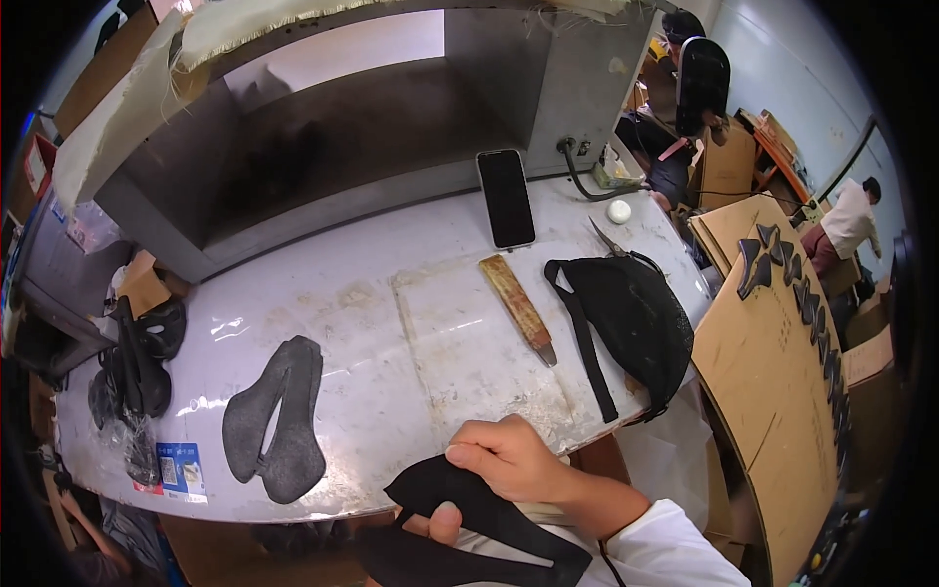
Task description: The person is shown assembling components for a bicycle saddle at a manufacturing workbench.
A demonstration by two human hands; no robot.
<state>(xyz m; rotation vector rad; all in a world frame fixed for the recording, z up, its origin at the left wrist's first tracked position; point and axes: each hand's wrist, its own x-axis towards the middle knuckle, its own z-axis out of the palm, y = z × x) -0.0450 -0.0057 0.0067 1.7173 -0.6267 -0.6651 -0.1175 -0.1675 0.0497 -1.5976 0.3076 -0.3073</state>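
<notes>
1. Two bare hands on one black slotted piece (499,523), held at the worktable's (362,391) near edge, right of its middle, mostly hanging clear of the top.
2. Right hand (511,465): thumb pressed against curled fingers, pinching the piece's upper rim.
3. Left hand (446,524): mostly hidden behind the piece, digits showing through the slot. Can't tell from here if it's pinching or just supporting.
4. Grey slotted piece (301,416) lies left of middle, toward the near edge, untouched.
5. Handling, my take: black piece looks thin and floppy, so pull evenly from both sides. Pinch the rim, not the slot ends; those probably stretch or tear first.
6. Work round the rim in short regrips, one hand anchoring. I'd smooth creases with the thumb before shifting.
7. Flat-bladed tool (516,305) sits right of middle, black strapped item (631,323) by the right edge. Don't let the piece snag either.
</notes>
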